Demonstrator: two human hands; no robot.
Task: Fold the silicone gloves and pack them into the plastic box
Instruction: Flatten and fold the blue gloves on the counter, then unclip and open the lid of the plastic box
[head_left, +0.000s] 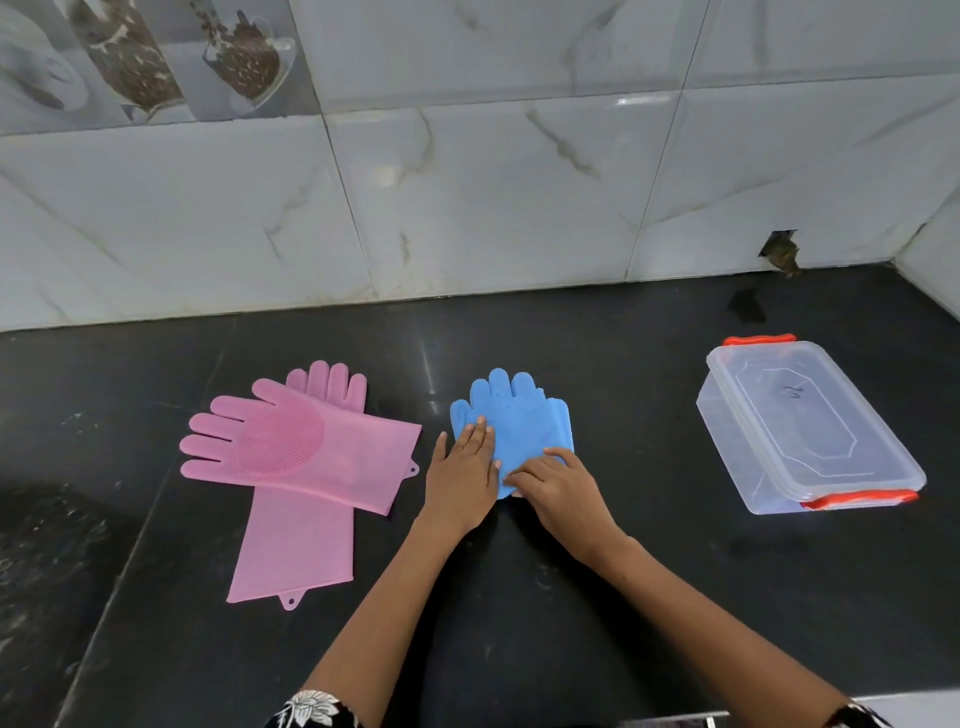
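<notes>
Nearest the camera, two bare forearms reach out over a black stone table, with patterned sleeve edges just showing at the bottom of the frame. Both hands rest on a folded stack of blue silicone gloves lying at the middle of the table. The left hand lies flat, fingers straight, pressing the stack's left edge without gripping it. The right hand is curled over the stack's near right corner, fingertips on the blue material; whether it pinches the edge or only presses cannot be told. The hands cover the near part of the blue gloves, leaving the fingers of the gloves pointing away toward the wall.

Left of the blue gloves, apart from them, lie two pink silicone gloves, unfolded and crossed: one runs lengthwise with its cuff toward the camera, the other lies across it with its bristled palm up and fingers pointing left.

Well to the right of the blue gloves sits the clear plastic box, its lid on, with orange-red clips at both ends. Nothing lies between it and the gloves.

Beyond everything rises a white marbled tile wall, with a small dark hole near its base behind the box.
</notes>
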